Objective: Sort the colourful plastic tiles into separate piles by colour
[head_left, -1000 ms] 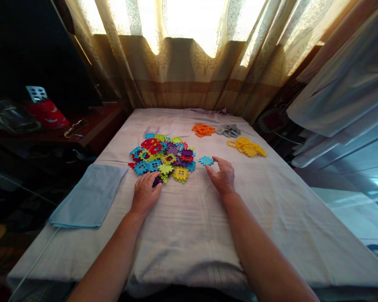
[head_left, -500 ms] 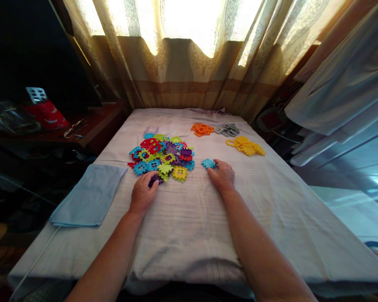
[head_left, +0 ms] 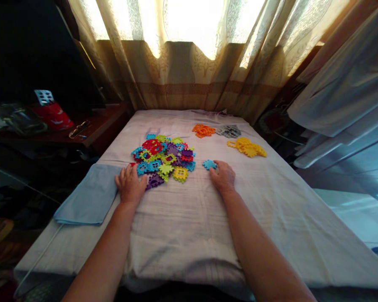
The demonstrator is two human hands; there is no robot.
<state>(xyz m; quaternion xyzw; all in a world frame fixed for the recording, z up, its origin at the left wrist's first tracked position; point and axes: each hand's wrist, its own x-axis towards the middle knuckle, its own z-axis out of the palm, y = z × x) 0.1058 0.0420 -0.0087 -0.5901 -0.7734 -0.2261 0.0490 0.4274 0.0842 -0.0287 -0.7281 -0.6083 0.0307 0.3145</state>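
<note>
A mixed heap of plastic interlocking tiles [head_left: 170,158] in several colours lies on the cloth-covered table. At its left front edge, my left hand [head_left: 131,184] is open, palm down, with its fingers spread. A purple tile [head_left: 154,181] lies just right of its thumb, and a bit of a red tile [head_left: 133,164] shows beyond its fingertips. Right of the heap, my right hand [head_left: 223,175] has its thumb and fingers closed at the right edge of a light blue tile [head_left: 209,164]. That tile appears flat and low over the cloth. A yellow window tile [head_left: 180,174] lies at the heap's front.
Sorted piles of orange tiles [head_left: 203,131], grey tiles [head_left: 229,131] and yellow tiles [head_left: 248,147] lie toward the back right. A folded blue cloth [head_left: 88,197] is on the left of the table [head_left: 182,235]. A red cup [head_left: 54,116] stands on the side cabinet.
My left hand has moved left off the purple tile, its fingers spreading and uncovering that tile. My right hand stays at the light blue tile. The view has shifted slightly.
</note>
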